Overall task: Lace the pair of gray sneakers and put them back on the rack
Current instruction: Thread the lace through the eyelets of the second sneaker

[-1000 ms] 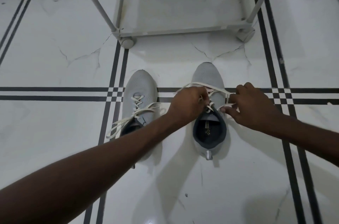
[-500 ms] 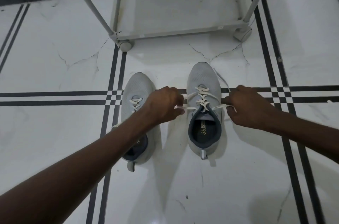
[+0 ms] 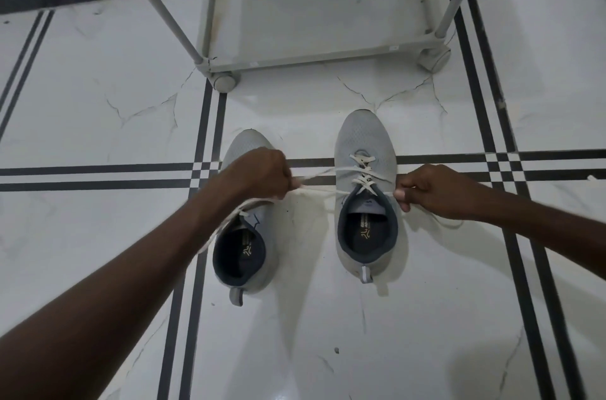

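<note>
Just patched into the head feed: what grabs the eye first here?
Two hands, left hand and right hand, pull a cream lace taut sideways across the right gray sneaker mid-floor. The left sneaker sits beside it, laces loose; the white rack stands just beyond.

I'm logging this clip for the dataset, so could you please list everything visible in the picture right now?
gray sneakers: two, light gray with dark collars, side by side on the floor, toes toward the rack; the right one is laced, the left one is partly hidden by the arm.
laces: cream; the right sneaker's lace is stretched out to both sides, the left sneaker's lace trails loose.
rack: one, pale gray, on castors, beyond the sneakers; bottom shelf bare.
floor: white marble-look tiles with black stripe borders.
left hand: closed on one lace end, over the left sneaker.
right hand: closed on the other lace end, beside the right sneaker.
</note>
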Tool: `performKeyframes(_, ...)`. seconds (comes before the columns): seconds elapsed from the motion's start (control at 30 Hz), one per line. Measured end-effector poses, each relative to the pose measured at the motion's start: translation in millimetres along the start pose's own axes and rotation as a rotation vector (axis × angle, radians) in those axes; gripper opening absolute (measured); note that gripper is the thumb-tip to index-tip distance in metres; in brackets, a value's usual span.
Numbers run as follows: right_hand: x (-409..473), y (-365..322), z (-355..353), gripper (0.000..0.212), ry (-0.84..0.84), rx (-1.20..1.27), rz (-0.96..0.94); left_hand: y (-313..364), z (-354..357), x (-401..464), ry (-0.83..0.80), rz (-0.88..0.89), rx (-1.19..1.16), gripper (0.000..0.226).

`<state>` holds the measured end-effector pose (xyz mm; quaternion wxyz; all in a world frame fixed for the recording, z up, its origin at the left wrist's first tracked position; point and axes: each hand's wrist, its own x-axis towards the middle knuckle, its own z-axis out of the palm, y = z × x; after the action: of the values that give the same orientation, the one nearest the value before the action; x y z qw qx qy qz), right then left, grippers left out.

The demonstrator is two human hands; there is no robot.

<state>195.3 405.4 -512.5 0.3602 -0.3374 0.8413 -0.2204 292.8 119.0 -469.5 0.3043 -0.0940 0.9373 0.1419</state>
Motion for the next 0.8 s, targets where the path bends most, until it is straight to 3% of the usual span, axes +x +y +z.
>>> performKeyframes(0.1,0.2,6.1,2.8,0.038,0.027,-0.094,0.039,-4.1,-0.7,-6.2,-0.137,-0.070,0.023,0.038)
performKeyframes(0.23,2.6,11.4,0.3,0.038,0.046,-0.113,0.068,-5.8,16.2,-0.9,-0.197,-0.058,0.137,0.039)
performKeyframes(0.3,1.9,6.8,-1.4,0.038,0.056,-0.129,0.058,-7.4,21.2,5.4,-0.148,-0.004,0.207,0.029)
performKeyframes(0.37,-1.4,-2.2,-1.7,0.036,0.056,-0.090,0.043,0.9,23.9,6.4,0.008,0.123,0.235,0.032)
performKeyframes(0.43,-3.5,-9.7,0.2,0.034,0.049,0.040,0.044,17.2,31.3,6.3,0.191,0.297,0.103,0.038)
performKeyframes(0.5,-3.9,-15.5,4.0,0.032,0.043,0.112,0.029,37.7,41.5,3.7,0.254,0.353,-0.140,0.033)
performKeyframes(0.7,-1.5,-11.0,8.6,0.034,0.033,0.058,-0.021,36.8,53.9,8.0,0.016,0.155,-0.561,0.025)
performKeyframes(0.8,1.1,-7.4,9.3,0.034,0.025,0.005,-0.033,28.8,52.8,8.4,-0.021,0.149,-0.592,0.023)
